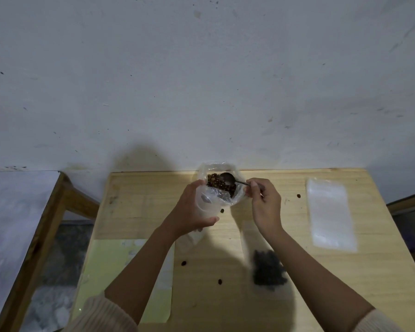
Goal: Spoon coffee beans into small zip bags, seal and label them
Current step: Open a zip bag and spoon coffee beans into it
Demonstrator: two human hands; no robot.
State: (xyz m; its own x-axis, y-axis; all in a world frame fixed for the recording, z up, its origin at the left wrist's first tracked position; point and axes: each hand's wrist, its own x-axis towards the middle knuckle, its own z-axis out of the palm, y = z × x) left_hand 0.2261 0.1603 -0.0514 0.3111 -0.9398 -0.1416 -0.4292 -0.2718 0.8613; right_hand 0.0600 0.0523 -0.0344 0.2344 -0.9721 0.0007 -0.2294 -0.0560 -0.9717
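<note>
My left hand (194,209) grips a small clear zip bag (205,204) and holds it upright above the wooden table (225,236). Just behind it stands a large clear plastic bag (228,188), open, with brown coffee beans (219,183) inside. My right hand (265,202) pinches the handle of a metal spoon (228,177), whose bowl is over the beans in the large bag. A filled zip bag of dark beans (267,270) lies flat on the table under my right forearm.
A stack of empty clear zip bags (330,214) lies at the right of the table. A pale yellow sheet of labels (127,271) lies at the front left. Several loose beans (183,263) are scattered on the wood. A wall rises behind the table.
</note>
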